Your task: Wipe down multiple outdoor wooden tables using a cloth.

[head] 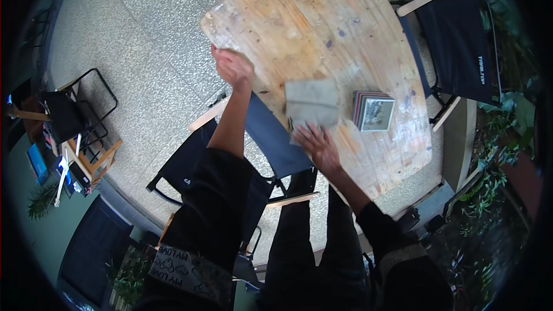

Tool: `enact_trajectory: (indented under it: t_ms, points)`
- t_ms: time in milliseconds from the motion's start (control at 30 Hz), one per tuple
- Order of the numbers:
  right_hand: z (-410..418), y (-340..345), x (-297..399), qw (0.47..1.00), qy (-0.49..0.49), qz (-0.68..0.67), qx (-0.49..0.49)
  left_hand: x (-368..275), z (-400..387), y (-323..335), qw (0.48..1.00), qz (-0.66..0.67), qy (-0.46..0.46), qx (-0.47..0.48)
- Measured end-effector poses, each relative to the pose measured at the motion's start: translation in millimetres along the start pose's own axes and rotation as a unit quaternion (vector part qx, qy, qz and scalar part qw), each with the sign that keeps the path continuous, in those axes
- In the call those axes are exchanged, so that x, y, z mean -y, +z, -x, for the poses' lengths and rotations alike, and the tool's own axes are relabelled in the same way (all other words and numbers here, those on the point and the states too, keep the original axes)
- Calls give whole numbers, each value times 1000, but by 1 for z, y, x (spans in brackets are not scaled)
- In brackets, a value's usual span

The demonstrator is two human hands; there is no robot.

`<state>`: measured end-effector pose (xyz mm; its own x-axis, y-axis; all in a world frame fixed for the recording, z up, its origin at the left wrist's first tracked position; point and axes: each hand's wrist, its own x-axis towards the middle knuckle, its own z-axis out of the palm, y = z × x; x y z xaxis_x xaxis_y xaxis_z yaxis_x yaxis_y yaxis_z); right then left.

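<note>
A worn wooden table stretches away in front of me. On its near part lies a folded grey-beige cloth. My right hand rests with spread fingers on the cloth's near edge; whether it grips the fabric is unclear. My left hand is at the table's left edge, its fingers curled, and what may be inside them is hidden. Right of the cloth stands a square box or stack with coloured layered sides and a pale-rimmed top.
A dark folding chair with wooden armrests stands close at the left, by my left arm. Another dark chair is beyond the table's right side, near green plants. More chairs stand at the far left on the speckled floor.
</note>
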<state>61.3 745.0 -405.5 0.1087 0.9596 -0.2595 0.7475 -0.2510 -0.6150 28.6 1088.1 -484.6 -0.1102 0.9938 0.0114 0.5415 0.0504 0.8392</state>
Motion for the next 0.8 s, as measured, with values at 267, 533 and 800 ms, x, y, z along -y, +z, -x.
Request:
enact_trajectory:
  t_ms: [267, 533, 800]
  points:
    - [-172, -57, -17, 969, 144, -20, -198, -18, -6, -15, 968, -246, -39, 16]
    - [-258, -153, -171, 909, 190, 214, -304, -18, -1, -2, 952, -293, -84, 35]
    - [-178, -34, -72, 838, 320, 381, -225, -24, 6, 13, 956, -276, -102, 20]
